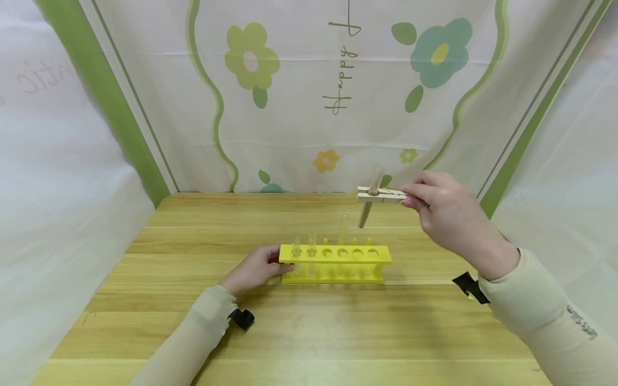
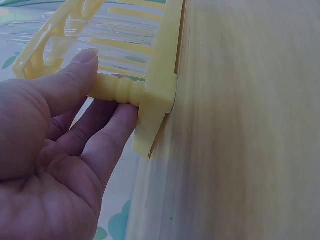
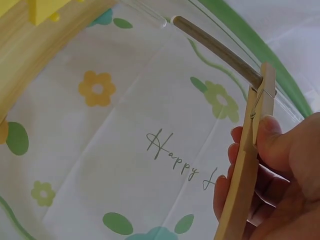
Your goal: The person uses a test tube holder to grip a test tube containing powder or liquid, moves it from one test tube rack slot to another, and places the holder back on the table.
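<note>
A yellow test tube rack [image 1: 335,254] stands on the table. My left hand [image 1: 253,267] grips its left end, thumb and fingers around the end post [image 2: 117,89] in the left wrist view. Two clear test tubes [image 1: 311,262] sit in the leftmost holes. Another clear tube [image 1: 343,228] stands on a back peg. Above the rack's right side, my right hand [image 1: 449,217] holds a wooden test tube clamp [image 1: 393,197]. Its jaws are closed around a tilted test tube [image 1: 366,213], whose lower part contains brownish-grey contents [image 3: 217,47]. That tube is in the air, apart from the rack.
The wooden table [image 1: 193,257] extends around the rack. A white cloth [image 1: 299,128] with printed flowers and lettering hangs behind it, with more white cloth [image 1: 63,214] at the sides. Several bare yellow pegs [image 1: 369,241] rise along the rack's back.
</note>
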`<state>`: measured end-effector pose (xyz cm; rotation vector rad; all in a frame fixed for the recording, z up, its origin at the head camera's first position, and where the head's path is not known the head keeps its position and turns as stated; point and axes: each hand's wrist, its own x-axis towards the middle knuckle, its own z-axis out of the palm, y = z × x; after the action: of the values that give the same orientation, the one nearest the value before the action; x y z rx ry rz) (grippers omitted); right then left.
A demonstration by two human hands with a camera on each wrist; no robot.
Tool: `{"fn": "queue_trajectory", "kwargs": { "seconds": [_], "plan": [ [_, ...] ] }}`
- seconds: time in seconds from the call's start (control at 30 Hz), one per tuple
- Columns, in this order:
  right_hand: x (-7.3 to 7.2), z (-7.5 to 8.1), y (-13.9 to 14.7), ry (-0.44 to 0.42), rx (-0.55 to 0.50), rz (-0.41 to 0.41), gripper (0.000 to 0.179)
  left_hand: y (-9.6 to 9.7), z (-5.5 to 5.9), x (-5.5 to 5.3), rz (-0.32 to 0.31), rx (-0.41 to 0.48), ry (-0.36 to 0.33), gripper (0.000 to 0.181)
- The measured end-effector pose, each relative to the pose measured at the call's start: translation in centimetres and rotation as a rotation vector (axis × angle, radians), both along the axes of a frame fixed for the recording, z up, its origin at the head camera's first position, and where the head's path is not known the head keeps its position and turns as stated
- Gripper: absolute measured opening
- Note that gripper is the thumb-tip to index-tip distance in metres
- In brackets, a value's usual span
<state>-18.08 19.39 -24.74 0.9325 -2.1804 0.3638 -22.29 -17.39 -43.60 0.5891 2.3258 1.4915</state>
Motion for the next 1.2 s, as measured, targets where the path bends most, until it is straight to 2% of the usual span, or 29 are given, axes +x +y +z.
{"fn": "queue_trajectory", "kwargs": {
  "seconds": [0.23, 1.2],
  "plan": [
    [0.1, -0.3, 0.2, -0.023, 0.003, -0.009, 0.013, 0.0, 0.0, -0.1, 0.004, -0.011, 0.010, 0.029],
    [-0.3, -3.6, 0.2, -0.099, 0.028, -0.037, 0.014, 0.0, 0.1, 0.0, -0.003, -0.004, 0.006, 0.030]
  ]
}}
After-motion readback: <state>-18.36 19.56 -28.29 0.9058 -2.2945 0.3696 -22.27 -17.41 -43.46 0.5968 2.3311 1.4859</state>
